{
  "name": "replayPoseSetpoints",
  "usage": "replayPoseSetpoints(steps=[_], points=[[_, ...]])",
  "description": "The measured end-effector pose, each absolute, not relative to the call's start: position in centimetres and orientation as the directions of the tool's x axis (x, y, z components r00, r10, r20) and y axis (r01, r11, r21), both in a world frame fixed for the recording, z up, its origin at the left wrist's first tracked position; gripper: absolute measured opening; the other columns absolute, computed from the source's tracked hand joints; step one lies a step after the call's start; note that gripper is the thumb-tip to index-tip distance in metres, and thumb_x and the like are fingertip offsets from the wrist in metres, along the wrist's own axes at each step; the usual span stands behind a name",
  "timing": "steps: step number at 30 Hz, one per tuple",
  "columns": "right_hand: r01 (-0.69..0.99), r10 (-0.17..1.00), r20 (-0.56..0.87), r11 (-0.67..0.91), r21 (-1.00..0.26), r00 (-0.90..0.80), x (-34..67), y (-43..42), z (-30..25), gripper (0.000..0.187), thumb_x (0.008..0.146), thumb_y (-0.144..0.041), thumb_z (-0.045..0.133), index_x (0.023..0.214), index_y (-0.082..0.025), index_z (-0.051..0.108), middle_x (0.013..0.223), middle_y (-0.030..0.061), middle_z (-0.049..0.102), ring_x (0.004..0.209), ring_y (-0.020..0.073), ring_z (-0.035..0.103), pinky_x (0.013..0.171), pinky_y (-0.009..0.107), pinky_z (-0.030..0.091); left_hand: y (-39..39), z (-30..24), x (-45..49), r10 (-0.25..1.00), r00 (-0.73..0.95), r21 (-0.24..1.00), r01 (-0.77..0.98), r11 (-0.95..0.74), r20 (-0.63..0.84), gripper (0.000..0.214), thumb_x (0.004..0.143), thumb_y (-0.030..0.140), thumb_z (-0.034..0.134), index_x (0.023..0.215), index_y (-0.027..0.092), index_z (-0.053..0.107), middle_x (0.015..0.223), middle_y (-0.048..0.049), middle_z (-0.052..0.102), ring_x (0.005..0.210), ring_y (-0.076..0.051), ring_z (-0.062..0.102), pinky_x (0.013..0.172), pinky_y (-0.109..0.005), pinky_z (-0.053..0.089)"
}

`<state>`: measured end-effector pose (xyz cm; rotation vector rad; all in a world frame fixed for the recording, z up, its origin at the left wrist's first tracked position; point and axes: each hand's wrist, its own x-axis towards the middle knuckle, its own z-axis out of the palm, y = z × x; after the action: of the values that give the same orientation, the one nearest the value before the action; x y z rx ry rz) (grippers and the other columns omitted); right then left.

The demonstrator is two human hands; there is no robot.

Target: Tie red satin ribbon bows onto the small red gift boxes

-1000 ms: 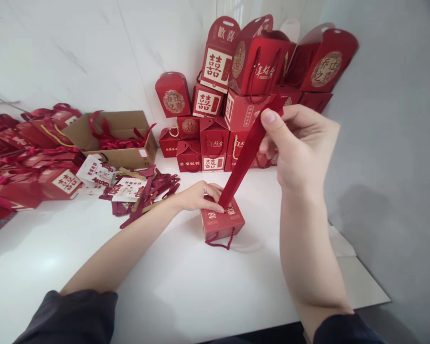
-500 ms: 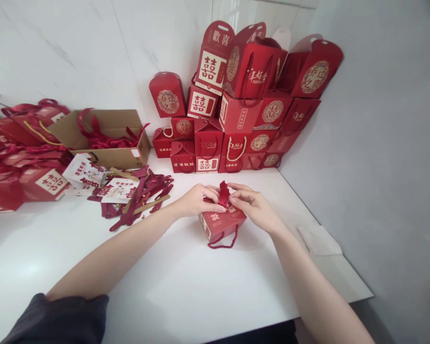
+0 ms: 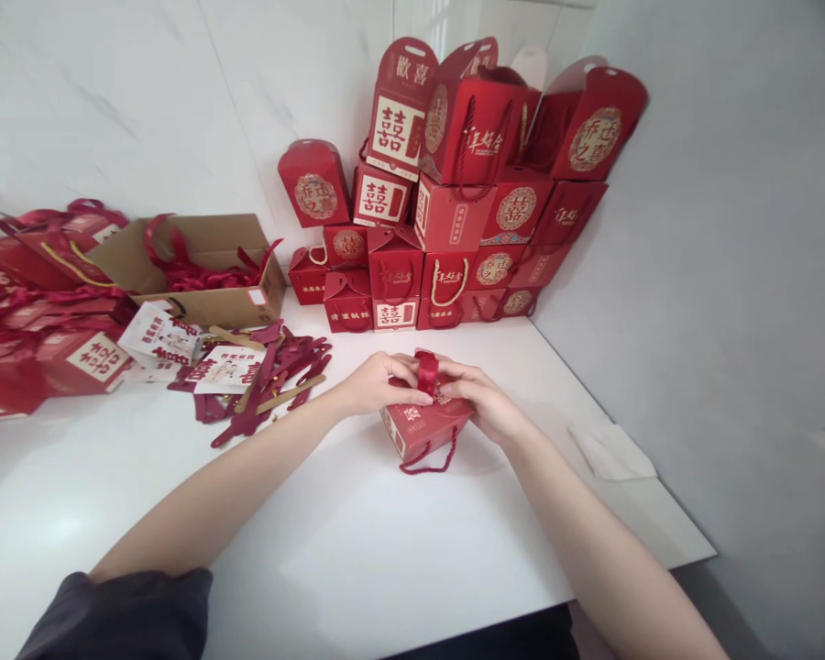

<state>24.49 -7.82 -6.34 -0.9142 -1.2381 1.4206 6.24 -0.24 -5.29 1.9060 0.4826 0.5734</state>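
Observation:
On the white table [image 3: 357, 532] stands a red gift box [image 3: 423, 429] with a dark red rope handle [image 3: 427, 466] hanging on its near side. A red ribbon [image 3: 426, 374] rises in a loop above the box top. My left hand [image 3: 385, 383] is closed on the ribbon from the left, thumb on the near side. From the right, my right hand [image 3: 478, 394] pinches at the ribbon's base, its fingers bent behind the loop. The hands partly cover the box top and the ribbon's lower part.
Red gift boxes [image 3: 446, 220] are stacked against the wall. A cardboard box [image 3: 226, 302] of red ribbons stands left, beside dark red strips [image 3: 268, 376], printed cards [image 3: 230, 367] and more red boxes [image 3: 75, 357]. A white sheet [image 3: 615, 451] lies at the right edge.
The ribbon's upright end has become a rounded loop. My right hand's fingers have moved left, closing in behind the ribbon; my left hand stays nearly in place. The view has shifted slightly.

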Motion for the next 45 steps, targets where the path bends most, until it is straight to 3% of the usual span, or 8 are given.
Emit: replayPoseSetpoints(steps=[4, 8, 10, 15, 23, 29, 35, 45], points=[[-0.162, 0.986, 0.088, 0.065, -0.985, -0.139, 24.0, -7.8, -6.4, 0.018, 0.075, -0.03, 0.07, 0.091, -0.027, 0.076, 0.14, 0.0029, 0.053, 0.131, 0.0266, 0.046, 0.107, 0.039, 0.035, -0.7, -5.0, 6.3, 0.571, 0.785, 0.85, 0.112, -0.514, 0.242, 0.018, 0.072, 0.035, 0.075, 0.08, 0.019, 0.076, 0.096, -0.0075, 0.071, 0.098, -0.021, 0.061, 0.091, -0.035, 0.046], [-0.163, 0.989, 0.144, 0.137, -0.977, -0.033, 23.9, -7.8, -6.4, 0.013, 0.077, -0.035, 0.071, 0.082, -0.024, 0.077, 0.135, 0.006, 0.056, 0.128, 0.0247, 0.048, 0.107, 0.037, 0.036, -1.6, -4.2, 6.3, 0.547, 0.745, 0.616, 0.236, -0.752, 0.382, 0.019, 0.073, 0.04, 0.074, 0.068, 0.022, 0.074, 0.08, -0.0055, 0.07, 0.094, -0.022, 0.054, 0.091, -0.037, 0.041], [-0.18, 0.984, 0.173, 0.179, -0.967, 0.048, 24.2, -7.8, -6.4, 0.012, 0.076, -0.035, 0.072, 0.079, -0.024, 0.076, 0.134, 0.0054, 0.057, 0.125, 0.0239, 0.051, 0.106, 0.037, 0.036, -1.8, -3.9, 6.3, 0.521, 0.745, 0.589, 0.217, -0.779, 0.416, 0.021, 0.074, 0.041, 0.073, 0.065, 0.022, 0.073, 0.076, -0.0053, 0.069, 0.089, -0.021, 0.053, 0.087, -0.036, 0.042], [-0.21, 0.963, 0.175, 0.218, -0.953, 0.207, 24.9, -7.7, -6.5, 0.011, 0.075, -0.036, 0.075, 0.073, -0.025, 0.075, 0.128, 0.0041, 0.06, 0.123, 0.0234, 0.052, 0.108, 0.038, 0.035, -1.5, -4.7, 6.3, 0.546, 0.718, 0.711, 0.102, -0.696, 0.432, 0.023, 0.072, 0.038, 0.076, 0.06, 0.019, 0.069, 0.077, -0.0065, 0.067, 0.087, -0.02, 0.054, 0.082, -0.033, 0.046], [-0.278, 0.966, 0.162, 0.215, -0.936, 0.201, 24.7, -7.8, -6.2, 0.01, 0.074, -0.033, 0.076, 0.07, -0.024, 0.075, 0.117, 0.0038, 0.062, 0.109, 0.0211, 0.059, 0.102, 0.037, 0.041, -1.1, -5.7, 6.7, 0.64, 0.75, 0.955, 0.041, -0.295, 0.166, 0.031, 0.068, 0.033, 0.079, 0.076, 0.014, 0.055, 0.074, 0.0006, 0.059, 0.07, -0.011, 0.058, 0.07, -0.025, 0.048], [-0.27, 0.965, 0.166, 0.218, -0.938, 0.202, 24.8, -7.9, -6.0, 0.012, 0.072, -0.034, 0.077, 0.068, -0.024, 0.074, 0.116, 0.0035, 0.061, 0.103, 0.0205, 0.062, 0.097, 0.037, 0.044, -1.0, -5.1, 6.9, 0.6, 0.778, 0.932, 0.05, -0.358, 0.189, 0.027, 0.068, 0.03, 0.079, 0.074, 0.012, 0.059, 0.077, -0.0018, 0.062, 0.075, -0.011, 0.059, 0.077, -0.026, 0.047], [-0.227, 0.962, 0.189, 0.233, -0.946, 0.198, 24.7, -8.0, -5.9, 0.014, 0.072, -0.038, 0.077, 0.07, -0.025, 0.075, 0.117, 0.004, 0.062, 0.103, 0.0215, 0.061, 0.095, 0.038, 0.045, -0.8, -4.7, 6.9, 0.582, 0.812, 0.981, 0.069, -0.183, 0.051, 0.035, 0.067, 0.03, 0.08, 0.086, 0.013, 0.056, 0.08, -0.003, 0.066, 0.074, -0.013, 0.063, 0.072, -0.027, 0.049], [-0.208, 0.958, 0.194, 0.237, -0.949, 0.209, 25.0, -7.8, -6.2, 0.018, 0.073, -0.038, 0.076, 0.064, -0.022, 0.072, 0.115, 0.0041, 0.063, 0.102, 0.0213, 0.062, 0.098, 0.039, 0.043, -0.4, -5.0, 6.6, 0.539, 0.826, 0.905, 0.09, -0.415, 0.165, 0.019, 0.07, 0.033, 0.078, 0.081, 0.018, 0.076, 0.088, -0.0059, 0.064, 0.09, -0.017, 0.06, 0.086, -0.03, 0.047]])
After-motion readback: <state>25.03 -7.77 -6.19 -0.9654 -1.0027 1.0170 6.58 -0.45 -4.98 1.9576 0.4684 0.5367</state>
